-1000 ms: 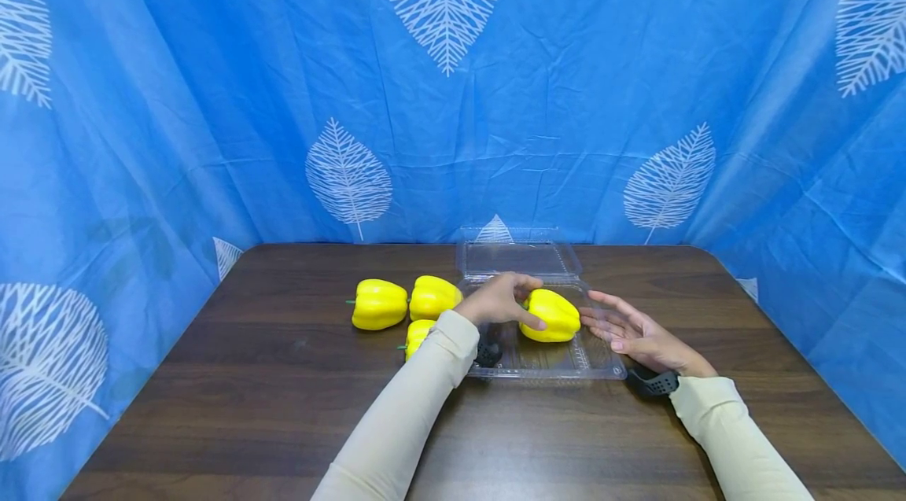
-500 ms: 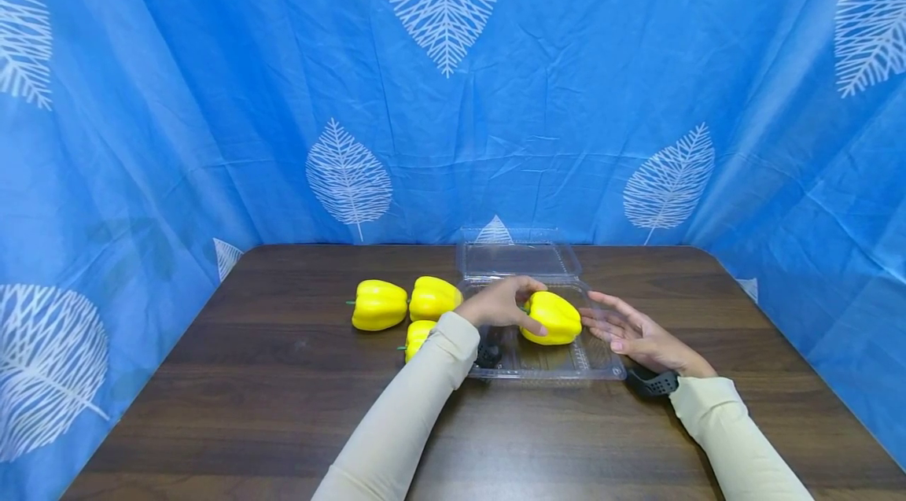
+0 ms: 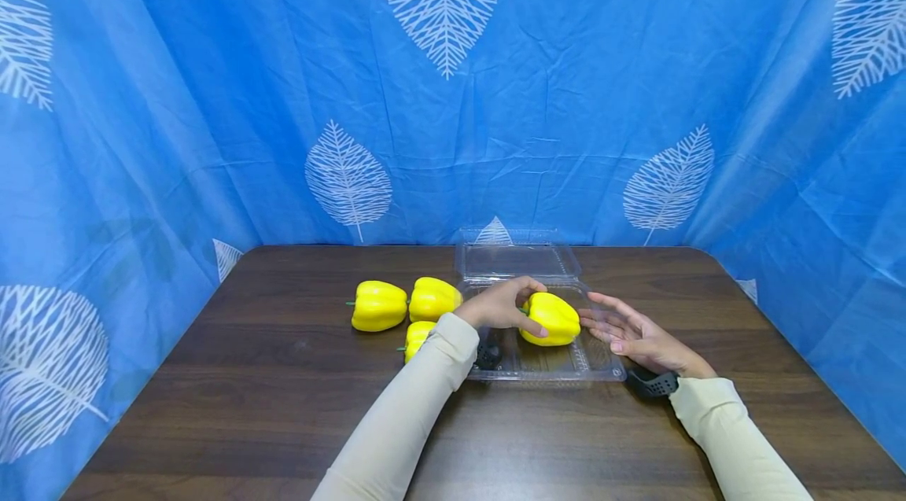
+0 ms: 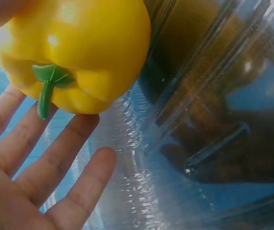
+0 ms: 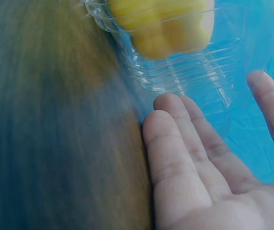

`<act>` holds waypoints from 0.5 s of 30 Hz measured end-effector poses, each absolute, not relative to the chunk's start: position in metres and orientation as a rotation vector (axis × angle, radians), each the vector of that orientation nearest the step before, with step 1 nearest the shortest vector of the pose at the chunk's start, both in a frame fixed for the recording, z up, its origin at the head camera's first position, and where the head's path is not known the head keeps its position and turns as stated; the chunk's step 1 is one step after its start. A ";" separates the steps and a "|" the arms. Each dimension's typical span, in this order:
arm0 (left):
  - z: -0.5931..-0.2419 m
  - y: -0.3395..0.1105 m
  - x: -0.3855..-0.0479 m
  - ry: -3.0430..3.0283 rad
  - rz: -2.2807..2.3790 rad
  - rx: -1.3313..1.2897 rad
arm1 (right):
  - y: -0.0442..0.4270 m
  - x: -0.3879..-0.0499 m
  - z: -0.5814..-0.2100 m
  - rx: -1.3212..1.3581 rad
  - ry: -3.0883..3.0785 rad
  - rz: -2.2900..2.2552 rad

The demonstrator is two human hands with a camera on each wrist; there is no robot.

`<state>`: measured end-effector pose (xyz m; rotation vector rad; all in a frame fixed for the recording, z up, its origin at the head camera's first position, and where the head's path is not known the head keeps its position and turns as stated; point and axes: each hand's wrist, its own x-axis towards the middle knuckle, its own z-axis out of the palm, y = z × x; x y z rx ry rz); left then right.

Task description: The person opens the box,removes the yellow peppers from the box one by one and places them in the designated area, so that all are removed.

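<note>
My left hand [image 3: 501, 304] holds a yellow bell pepper [image 3: 554, 319] between thumb and fingers, over the base of a clear plastic clamshell container [image 3: 545, 372]. In the left wrist view the pepper's green stem [image 4: 46, 96] points back toward the palm, and the fingers lie along its side. The container's lid [image 3: 520, 259] is folded back, away from me. Beside the container's right wall is my right hand [image 3: 647, 340], fingers extended and thumb apart. In the right wrist view its fingertips [image 5: 162, 124] are at the clear wall; whether they press on it I cannot tell.
Left of the container, two yellow bell peppers lie side by side, one farther left [image 3: 379, 306] and one nearer [image 3: 433, 299]. A third pepper [image 3: 416, 337] is partly behind my left sleeve. Behind the brown wooden table [image 3: 283, 407] hangs a blue curtain [image 3: 566, 92].
My left hand and the bell pepper in it have come down very slightly. The right hand, the container and the other peppers stay where they were.
</note>
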<state>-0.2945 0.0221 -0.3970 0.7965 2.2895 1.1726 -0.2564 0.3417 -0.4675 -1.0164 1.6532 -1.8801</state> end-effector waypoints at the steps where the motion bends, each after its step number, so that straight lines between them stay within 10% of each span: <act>1: -0.397 0.022 -0.295 2.291 1.176 0.800 | 0.342 -0.256 -0.467 -1.014 1.648 -1.881; 15: -0.381 0.017 -0.287 2.279 1.303 0.810 | 0.340 -0.255 -0.464 -0.981 1.632 -1.881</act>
